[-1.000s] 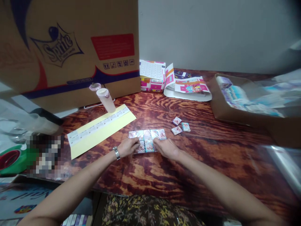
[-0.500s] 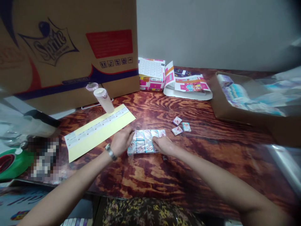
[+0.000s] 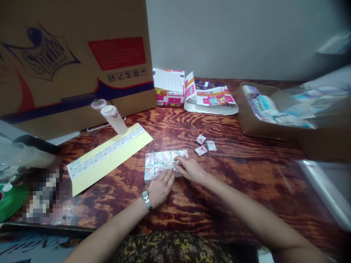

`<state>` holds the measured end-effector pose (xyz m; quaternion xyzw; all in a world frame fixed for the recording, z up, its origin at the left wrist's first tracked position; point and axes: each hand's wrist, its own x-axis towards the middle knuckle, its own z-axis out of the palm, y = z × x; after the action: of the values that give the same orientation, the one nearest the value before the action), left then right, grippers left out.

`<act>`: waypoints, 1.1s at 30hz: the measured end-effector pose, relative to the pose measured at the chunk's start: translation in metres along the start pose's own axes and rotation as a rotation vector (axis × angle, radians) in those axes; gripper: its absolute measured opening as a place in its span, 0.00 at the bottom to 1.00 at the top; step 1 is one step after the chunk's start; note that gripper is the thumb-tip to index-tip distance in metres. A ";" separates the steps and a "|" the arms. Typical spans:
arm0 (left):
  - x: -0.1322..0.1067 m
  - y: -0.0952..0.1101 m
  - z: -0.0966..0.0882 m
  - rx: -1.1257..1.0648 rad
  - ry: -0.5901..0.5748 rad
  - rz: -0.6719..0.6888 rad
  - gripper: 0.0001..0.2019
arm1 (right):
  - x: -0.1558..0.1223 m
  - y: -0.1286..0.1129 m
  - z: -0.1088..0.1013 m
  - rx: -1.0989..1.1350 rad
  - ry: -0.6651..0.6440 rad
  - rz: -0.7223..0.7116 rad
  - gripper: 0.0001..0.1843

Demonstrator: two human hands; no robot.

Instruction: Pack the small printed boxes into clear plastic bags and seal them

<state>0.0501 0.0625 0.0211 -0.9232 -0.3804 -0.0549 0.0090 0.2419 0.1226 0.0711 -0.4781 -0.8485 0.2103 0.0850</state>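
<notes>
A flat pack of small boxes (image 3: 154,163) in clear, shiny film lies on the wooden table, its boxes set in two rows. My left hand (image 3: 161,185), with a wristwatch on the wrist, rests on the pack's near edge with fingers stretched out. At the pack's right part, my right hand (image 3: 187,168) has thumb and fingers pinched together at the film. Whatever fold or edge lies in that pinch is too small to make out. Just beyond the right hand sit a few loose small boxes (image 3: 201,150), apart from the pack.
A yellow sheet with a strip of labels (image 3: 109,160) lies left of the pack, a bottle (image 3: 115,120) behind it. A large carton (image 3: 82,84) stands back left. An open cardboard box (image 3: 263,133) of packs stands right, printed packaging (image 3: 211,96) at the back.
My left hand has moved from the pack's left end to its near edge, fingers now stretched out. The right hand stays at the right part. The whole view has shifted slightly.
</notes>
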 end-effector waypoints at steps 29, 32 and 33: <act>0.013 0.009 -0.016 -0.015 -0.107 -0.100 0.24 | -0.042 0.034 0.061 0.358 0.527 0.502 0.16; 0.014 0.010 -0.016 -0.002 -0.102 -0.095 0.25 | -0.040 0.039 0.063 0.426 0.476 0.513 0.18; 0.015 0.011 -0.016 0.001 -0.097 -0.095 0.25 | -0.040 0.040 0.064 0.463 0.457 0.517 0.19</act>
<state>0.0667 0.0643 0.0386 -0.9056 -0.4238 -0.0104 -0.0114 0.2720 0.0898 -0.0019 -0.6779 -0.5901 0.2985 0.3211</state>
